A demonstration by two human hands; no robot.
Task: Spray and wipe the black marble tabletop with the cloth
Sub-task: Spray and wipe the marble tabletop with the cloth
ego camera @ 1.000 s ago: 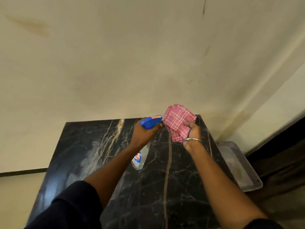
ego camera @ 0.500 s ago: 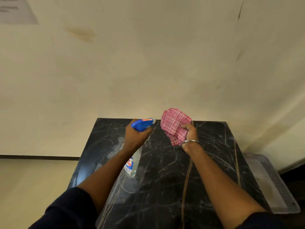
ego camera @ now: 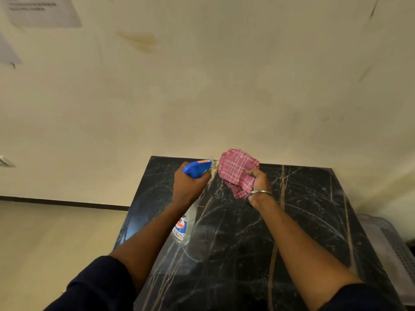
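Black marble tabletop (ego camera: 247,254) fills the lower middle of the view, with pale veins and its far edge against the cream wall (ego camera: 202,86). There are faint arc marks on the stone; I can't tell whether they're residue or sheen.

Left hand (ego camera: 190,187): fingers curled round the neck of the spray bottle (ego camera: 183,230), under the blue trigger head. The bottle is tilted, its clear body hanging below the wrist over the marble, apparently off it. The nozzle points right, just beside the cloth.

Right hand (ego camera: 258,185): closed on the pink checked cloth (ego camera: 238,171), which is bunched and held up over the far part of the top, not on the surface. There's a metal bangle (ego camera: 260,192) on that wrist.

My read: this is the spray step, and the nozzle is aimed at the cloth rather than the stone.

To do it well:
- Short trigger pulls, enough to damp the cloth without soaking it.
- Keep the nozzle off the wall, which already shows stains.
- If wetting the stone directly, tip the nozzle down towards mid-table.
- Refold the cloth flat before wiping; a bunched wad makes poor contact.
- Wipe from the far edge to the near edge in overlapping passes.
- Keep drips clear of the grey tray (ego camera: 393,243) on the right.
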